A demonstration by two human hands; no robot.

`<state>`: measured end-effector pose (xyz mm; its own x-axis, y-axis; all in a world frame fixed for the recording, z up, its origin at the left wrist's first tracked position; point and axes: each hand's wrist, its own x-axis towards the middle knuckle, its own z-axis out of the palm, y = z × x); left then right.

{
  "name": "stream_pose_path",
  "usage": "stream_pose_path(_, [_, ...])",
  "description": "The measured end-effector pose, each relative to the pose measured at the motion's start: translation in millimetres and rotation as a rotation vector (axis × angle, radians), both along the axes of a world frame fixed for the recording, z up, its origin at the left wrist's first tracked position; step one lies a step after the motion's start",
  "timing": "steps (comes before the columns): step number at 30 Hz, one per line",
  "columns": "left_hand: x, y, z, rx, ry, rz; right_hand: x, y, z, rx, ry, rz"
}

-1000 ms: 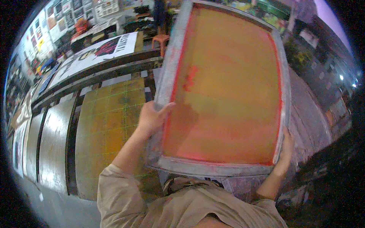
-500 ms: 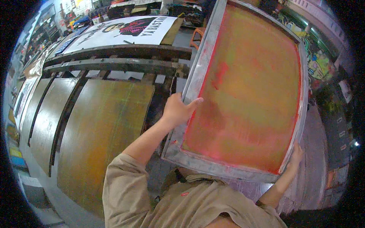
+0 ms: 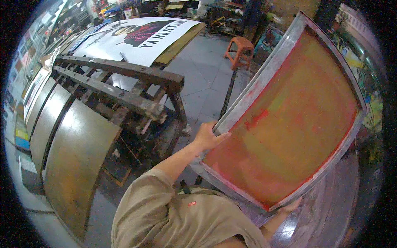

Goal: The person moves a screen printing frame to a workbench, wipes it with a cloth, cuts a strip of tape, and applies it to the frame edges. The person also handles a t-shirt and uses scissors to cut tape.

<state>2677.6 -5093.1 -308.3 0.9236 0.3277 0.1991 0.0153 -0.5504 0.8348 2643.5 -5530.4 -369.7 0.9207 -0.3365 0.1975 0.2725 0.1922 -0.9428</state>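
A large screen-printing frame [image 3: 285,124] is held up at my right, tilted. It has a grey metal rim and a yellowish-brown mesh with red ink smears along its edges. My left hand [image 3: 210,136] is closed round the rim's left side, the thumb lying over the front face. Low on the frame's right side, my right hand [image 3: 292,205] holds the rim from beneath; its fingers are mostly hidden behind the frame.
Brown printing boards [image 3: 78,144] lie along a dark rack [image 3: 124,74] at my left. Beyond it, a printed white sheet [image 3: 132,37] rests on another board. An orange stool [image 3: 240,51] stands on the tiled floor [image 3: 198,70]. Wet-looking pinkish flooring [image 3: 322,211] is at the lower right.
My view has turned right, so the rack and boards sit farther left and the orange stool shows fully. The frame is more tilted, leaning to the right, still in both hands.
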Motion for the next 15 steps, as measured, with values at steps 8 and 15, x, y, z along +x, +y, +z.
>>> stream_pose_path(8, [126.2, -46.3, 7.7, -0.016, 0.128, 0.11, 129.2, 31.9, 90.0, 0.051, -0.091, 0.481])
stream_pose_path(15, [174.4, -20.8, -14.9, -0.021, 0.11, 0.325, 298.9, 9.5, 33.9, -0.06, 0.452, 0.188])
